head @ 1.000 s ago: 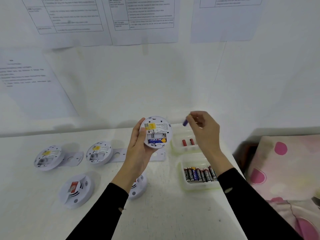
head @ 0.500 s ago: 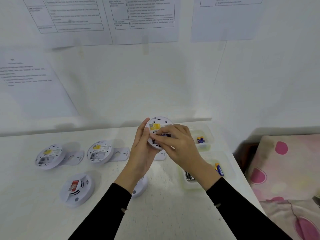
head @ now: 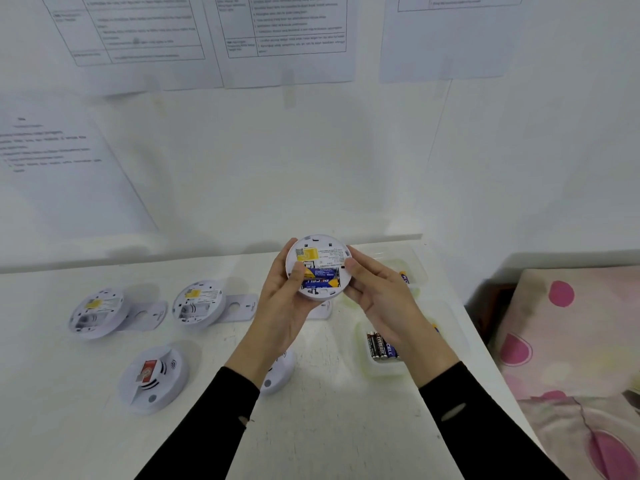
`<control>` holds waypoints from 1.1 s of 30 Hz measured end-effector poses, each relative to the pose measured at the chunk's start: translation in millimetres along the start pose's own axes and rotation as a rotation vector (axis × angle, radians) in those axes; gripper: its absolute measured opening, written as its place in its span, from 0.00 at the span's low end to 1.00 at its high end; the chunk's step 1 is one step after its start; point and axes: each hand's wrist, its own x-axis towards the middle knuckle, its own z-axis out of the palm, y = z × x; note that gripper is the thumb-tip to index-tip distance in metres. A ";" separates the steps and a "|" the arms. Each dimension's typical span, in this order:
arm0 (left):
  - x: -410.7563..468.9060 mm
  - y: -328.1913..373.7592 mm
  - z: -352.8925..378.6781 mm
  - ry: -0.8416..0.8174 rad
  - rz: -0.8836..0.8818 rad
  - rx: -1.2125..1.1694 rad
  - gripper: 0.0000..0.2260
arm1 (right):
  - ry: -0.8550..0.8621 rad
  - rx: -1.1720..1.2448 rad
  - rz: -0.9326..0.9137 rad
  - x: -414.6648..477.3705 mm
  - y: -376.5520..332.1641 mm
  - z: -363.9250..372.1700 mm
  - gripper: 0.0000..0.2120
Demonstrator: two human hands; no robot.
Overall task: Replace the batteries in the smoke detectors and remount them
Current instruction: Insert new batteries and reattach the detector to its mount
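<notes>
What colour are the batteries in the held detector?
Blue with yellow ends: batteries in the detector, head view.

Bright, even light; soft shadows on table [head: 329, 427]; wide-angle bending at edges; wall papers [head: 284, 26] blurred.

Site: makeshift work corner in a lived-in room, likely a bedroom | white table [head: 329, 427] against white wall [head: 277, 168] | printed instruction sheets [head: 287, 36] taped along top of frame | pink-spotted bedding [head: 571, 341] lower right | smoke detectors [head: 98, 313] laid out left, battery tray [head: 381, 370] right
</notes>
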 end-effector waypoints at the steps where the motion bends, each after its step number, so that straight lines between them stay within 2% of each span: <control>1: 0.2 -0.8 0.4 0.005 0.014 0.020 0.23 | 0.004 0.000 -0.002 -0.3 -0.6 0.9 0.17; 7: 2.6 -5.4 -2.7 0.037 0.082 0.148 0.20 | 0.024 0.009 -0.005 -0.2 -0.9 5.5 0.17; 12: 3.5 -10.9 -2.7 0.116 0.162 0.389 0.19 | 0.025 0.034 -0.001 1.6 1.9 5.4 0.17; 17: 3.9 -15.2 -8.5 0.160 0.211 0.513 0.18 | 0.019 0.039 0.011 5.6 8.6 6.6 0.17; 20: 2.3 -9.9 -12.6 0.187 0.212 0.485 0.16 | 0.002 0.046 0.004 10.6 15.0 8.4 0.15; 22: 1.1 -2.1 -17.1 0.220 0.194 0.368 0.16 | 0.025 -0.019 -0.022 18.1 23.5 9.6 0.14; 24: 0.3 7.2 -23.8 0.242 0.181 0.221 0.16 | 0.084 -0.353 -0.053 28.8 35.5 11.0 0.14; 25: 0.2 11.5 -27.6 0.249 0.184 0.173 0.15 | 0.095 -0.667 -0.091 35.2 42.1 10.1 0.15; 26: -0.3 15.7 -30.5 0.252 0.190 0.137 0.15 | 0.054 -1.030 -0.128 43.2 50.2 7.4 0.16; 28: -1.1 21.1 -35.1 0.264 0.194 0.086 0.15 | -0.183 -1.613 -0.092 57.9 66.1 2.0 0.19; 30: -2.4 24.3 -37.4 0.284 0.187 0.057 0.15 | -0.376 -1.922 0.032 69.7 79.3 -2.2 0.22; 33: -4.8 26.9 -39.8 0.308 0.173 0.028 0.17 | -0.394 -2.057 -0.002 81.5 92.6 -5.1 0.22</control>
